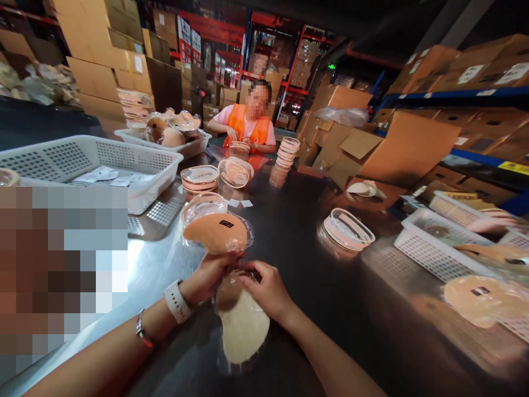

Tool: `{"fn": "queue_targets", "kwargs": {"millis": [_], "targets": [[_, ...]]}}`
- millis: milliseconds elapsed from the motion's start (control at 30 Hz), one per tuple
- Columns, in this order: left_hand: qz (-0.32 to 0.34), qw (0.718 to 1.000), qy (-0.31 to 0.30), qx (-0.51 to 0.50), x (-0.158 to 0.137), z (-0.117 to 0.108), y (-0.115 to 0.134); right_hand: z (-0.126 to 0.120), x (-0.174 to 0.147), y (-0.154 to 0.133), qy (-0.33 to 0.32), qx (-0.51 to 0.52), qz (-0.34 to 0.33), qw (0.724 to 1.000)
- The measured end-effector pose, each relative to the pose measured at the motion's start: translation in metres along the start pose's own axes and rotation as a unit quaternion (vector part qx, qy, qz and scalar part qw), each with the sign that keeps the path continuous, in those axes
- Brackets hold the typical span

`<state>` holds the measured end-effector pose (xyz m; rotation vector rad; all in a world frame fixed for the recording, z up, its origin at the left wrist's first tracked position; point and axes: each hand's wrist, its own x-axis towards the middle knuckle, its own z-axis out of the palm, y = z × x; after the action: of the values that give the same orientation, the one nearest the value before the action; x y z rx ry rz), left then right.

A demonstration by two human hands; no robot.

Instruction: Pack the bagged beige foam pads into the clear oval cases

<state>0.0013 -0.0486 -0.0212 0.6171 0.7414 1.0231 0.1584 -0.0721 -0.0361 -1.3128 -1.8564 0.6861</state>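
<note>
Between my hands is what looks like a stick-on bra in clear plastic film. Its peach cup, with a small black label, points away from me, while a pale cream cup hangs toward me. My left hand is closed at the lower edge of the peach cup, its fingertips partly hidden. My right hand pinches the film at the top of the cream cup. How the cups join is covered by my fingers. Just beyond the peach cup sits a clear oval case.
Clear cases with peach bands stand ahead, another case to the right. A white basket with papers is at left. More baskets and a wrapped bra lie right. A person in an orange vest works across the dark table.
</note>
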Motion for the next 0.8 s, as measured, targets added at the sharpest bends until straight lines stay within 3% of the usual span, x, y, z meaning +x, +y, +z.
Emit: {"fn": "queue_targets", "kwargs": {"millis": [200, 533, 600, 800], "targets": [[-0.015, 1.000, 0.006, 0.026, -0.003, -0.001, -0.002, 0.002, -0.002, -0.005, -0.005, 0.022, 0.009, 1.000], [-0.017, 0.999, -0.014, 0.030, -0.002, -0.002, -0.005, 0.007, -0.004, -0.007, -0.029, 0.025, -0.050, 0.998], [-0.022, 0.999, -0.017, 0.028, -0.001, -0.002, -0.006, 0.005, -0.002, -0.006, -0.016, 0.018, -0.039, 0.999], [0.063, 0.995, -0.025, 0.070, 0.001, -0.005, -0.010, -0.007, 0.008, 0.004, 0.040, 0.030, 0.069, 0.996]]}}
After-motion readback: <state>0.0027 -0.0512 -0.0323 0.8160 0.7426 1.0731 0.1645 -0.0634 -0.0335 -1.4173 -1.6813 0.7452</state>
